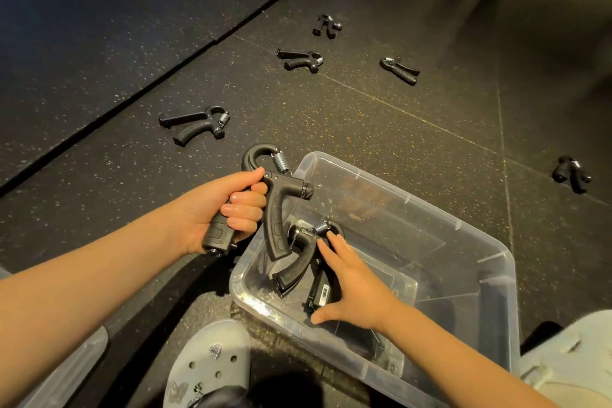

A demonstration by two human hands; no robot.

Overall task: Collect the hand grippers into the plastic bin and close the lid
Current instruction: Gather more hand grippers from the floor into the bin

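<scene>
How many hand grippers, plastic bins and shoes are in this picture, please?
Hand grippers: 7. There are 5 on the floor (), 1 held in the left hand (), and 1 in the bin under the right hand ().
Plastic bin: 1
Grey clog: 1
Total: 9

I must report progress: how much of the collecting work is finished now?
Done: at least one black spring hand gripper lies in the clear plastic bin, touched by the right grip. In progress: the left grip holds another gripper over the rim. Remaining: five grippers on the speckled floor, then closing the open bin.
</scene>
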